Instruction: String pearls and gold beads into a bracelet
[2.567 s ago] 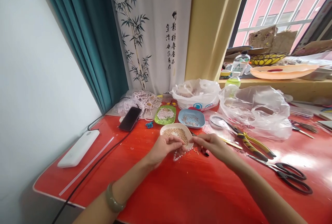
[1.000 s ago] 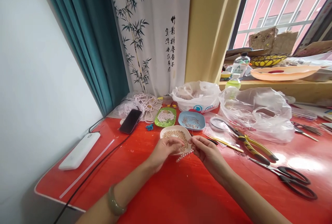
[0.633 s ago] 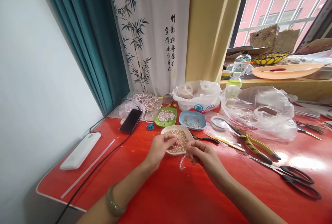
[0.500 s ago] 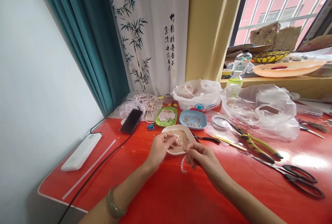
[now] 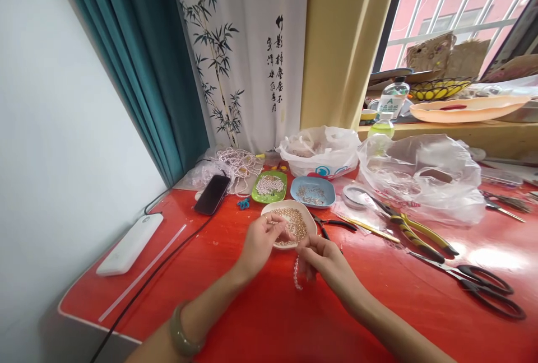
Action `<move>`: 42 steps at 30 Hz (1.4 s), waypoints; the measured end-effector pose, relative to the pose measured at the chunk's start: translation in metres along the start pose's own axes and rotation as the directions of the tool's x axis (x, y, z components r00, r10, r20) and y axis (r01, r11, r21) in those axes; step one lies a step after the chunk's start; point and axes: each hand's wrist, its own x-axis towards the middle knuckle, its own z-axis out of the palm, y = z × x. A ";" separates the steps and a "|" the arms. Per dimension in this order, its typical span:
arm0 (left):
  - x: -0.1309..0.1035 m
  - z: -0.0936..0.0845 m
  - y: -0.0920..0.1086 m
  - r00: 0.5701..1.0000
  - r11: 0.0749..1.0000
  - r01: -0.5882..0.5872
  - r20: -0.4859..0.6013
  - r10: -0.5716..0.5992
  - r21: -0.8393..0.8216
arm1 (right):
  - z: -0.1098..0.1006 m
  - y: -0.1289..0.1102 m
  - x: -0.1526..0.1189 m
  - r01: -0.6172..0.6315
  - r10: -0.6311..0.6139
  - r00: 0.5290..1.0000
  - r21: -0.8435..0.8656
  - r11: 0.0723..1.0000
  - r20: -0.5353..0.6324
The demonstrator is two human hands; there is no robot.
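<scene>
The red desk [image 5: 252, 318] is shiny. Behind it hang a blue-green curtain [image 5: 134, 55], a white cloth [image 5: 252, 32] with bamboo on it, and a yellow curtain [image 5: 348, 43]. A window [image 5: 445, 1] with bars lets in light. The right hand [image 5: 325, 259] pinches a string of beads [image 5: 296, 278], hanging near a cream dish [image 5: 290, 204]. The left hand [image 5: 258, 244] is over the dish; I cannot tell if its grip holds anything.
</scene>
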 end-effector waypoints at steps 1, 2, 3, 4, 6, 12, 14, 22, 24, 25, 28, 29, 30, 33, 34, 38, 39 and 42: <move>0.000 0.000 0.000 1.000 1.000 -0.002 0.000 0.002 0.002 | 0.000 0.001 0.000 -0.003 0.003 1.000 -0.001 1.000 0.000; 0.000 0.000 0.000 1.000 1.000 -0.005 0.001 0.005 0.007 | 0.000 0.001 0.000 -0.005 0.005 1.000 0.001 1.000 -0.001; 0.000 0.000 0.000 1.000 1.000 -0.008 0.002 0.007 0.011 | 0.000 0.002 0.000 -0.004 0.004 1.000 0.007 1.000 -0.001; 0.000 0.000 0.000 1.000 1.000 -0.009 0.002 0.009 0.016 | 0.000 0.002 0.000 -0.001 0.001 1.000 0.015 1.000 0.000; 0.000 0.000 0.000 1.000 1.000 -0.006 0.001 0.006 0.021 | 0.001 0.002 0.000 0.009 -0.010 1.000 0.027 1.000 0.007; 0.000 0.001 0.001 1.000 1.000 0.005 0.008 -0.005 0.019 | 0.002 0.002 0.000 0.017 -0.017 1.000 0.024 1.000 0.021; 0.000 0.001 0.001 1.000 1.000 0.009 0.010 -0.010 0.015 | 0.002 0.002 0.000 0.013 -0.013 1.000 0.015 1.000 0.012; 0.001 0.000 -0.001 1.000 0.999 0.014 0.016 -0.015 0.031 | 0.001 0.001 -0.002 0.011 -0.012 1.000 0.027 1.000 0.017; 0.001 0.000 -0.002 1.000 0.999 0.009 0.019 -0.010 0.036 | 0.001 0.002 -0.001 0.011 -0.012 1.000 0.025 1.000 0.018; 0.001 0.000 -0.002 1.000 0.999 0.009 0.022 -0.010 0.037 | 0.001 0.002 -0.001 0.013 -0.013 1.000 0.024 1.000 0.019; 0.001 -0.001 -0.004 0.999 0.999 0.012 0.035 -0.014 0.036 | 0.001 0.003 0.001 0.012 -0.013 1.000 0.019 1.000 0.016; 0.001 -0.001 -0.004 0.999 0.999 0.014 0.038 -0.016 0.038 | 0.001 0.003 0.001 0.012 -0.012 1.000 0.015 1.000 0.015; 0.001 0.000 -0.004 0.999 0.999 0.016 0.040 -0.017 0.040 | 0.001 0.003 0.001 0.013 -0.013 1.000 0.012 1.000 0.016; 0.001 0.000 -0.003 0.999 0.999 0.018 0.047 -0.020 0.039 | 0.000 0.003 0.001 0.025 -0.026 0.999 0.003 1.000 0.028; 0.001 0.000 -0.002 0.999 0.999 0.021 0.049 -0.023 0.033 | -0.001 0.004 0.001 0.035 -0.035 0.999 -0.002 0.999 0.034; 0.001 -0.001 0.000 0.999 0.999 0.034 0.032 -0.034 0.017 | -0.003 0.004 0.002 0.117 -0.115 0.993 -0.072 0.991 0.023; 0.001 -0.001 0.000 0.999 0.999 0.030 0.028 -0.031 0.020 | -0.004 0.004 0.003 0.142 -0.141 0.990 -0.100 0.985 0.014; 0.002 -0.002 0.000 1.000 0.999 0.001 0.027 -0.002 0.045 | -0.004 0.004 0.003 0.186 -0.192 0.981 -0.169 0.968 -0.016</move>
